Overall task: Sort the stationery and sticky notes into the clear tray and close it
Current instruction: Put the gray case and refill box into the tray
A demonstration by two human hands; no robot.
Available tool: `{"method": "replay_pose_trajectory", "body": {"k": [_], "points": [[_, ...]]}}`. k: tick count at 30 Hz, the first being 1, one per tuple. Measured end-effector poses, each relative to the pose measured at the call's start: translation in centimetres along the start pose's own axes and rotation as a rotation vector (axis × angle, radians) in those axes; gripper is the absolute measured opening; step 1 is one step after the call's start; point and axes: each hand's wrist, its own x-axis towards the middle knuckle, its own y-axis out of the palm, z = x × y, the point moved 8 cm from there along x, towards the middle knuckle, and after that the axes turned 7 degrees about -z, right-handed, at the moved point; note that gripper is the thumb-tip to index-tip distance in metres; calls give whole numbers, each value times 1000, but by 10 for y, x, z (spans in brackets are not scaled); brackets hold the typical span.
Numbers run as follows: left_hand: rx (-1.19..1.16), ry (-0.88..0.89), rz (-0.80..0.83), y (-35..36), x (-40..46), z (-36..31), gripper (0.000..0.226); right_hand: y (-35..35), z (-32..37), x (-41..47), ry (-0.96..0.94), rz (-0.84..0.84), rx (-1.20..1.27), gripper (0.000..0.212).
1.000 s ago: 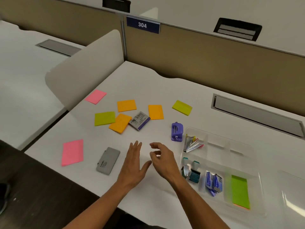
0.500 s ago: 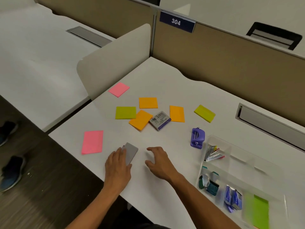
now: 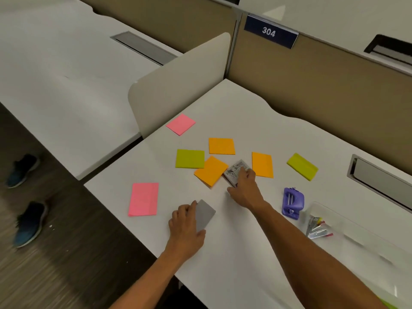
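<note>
Your left hand (image 3: pixel 186 228) is gripping the grey case (image 3: pixel 204 214); your right hand (image 3: pixel 245 186) is pinching the printed box (image 3: pixel 234 172). Lift both clear before turning to the tray (image 3: pixel 356 221).

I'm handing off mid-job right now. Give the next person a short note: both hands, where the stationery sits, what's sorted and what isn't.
Left hand grips the grey case at the desk's near edge. Right hand reaches onto the printed box among the notes; whether it has a grip is unclear.
Loose on the desk: two pink notes, three orange notes, two green notes, and the purple punch.
Done: the clear tray at the right edge, mostly out of frame, holds a bundle of clips.
Left: both items in hand, all seven notes, the punch, then closing the tray.
</note>
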Motion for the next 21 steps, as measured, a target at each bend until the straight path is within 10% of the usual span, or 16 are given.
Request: {"method": "replay_pose_trajectory", "body": {"k": [12, 21], "points": [[129, 60, -6, 1, 5, -12, 84, -1, -11, 14, 110, -33, -61, 101], [-320, -74, 24, -4, 10, -25, 75, -10, -31, -26, 138, 49, 248, 101]]}}
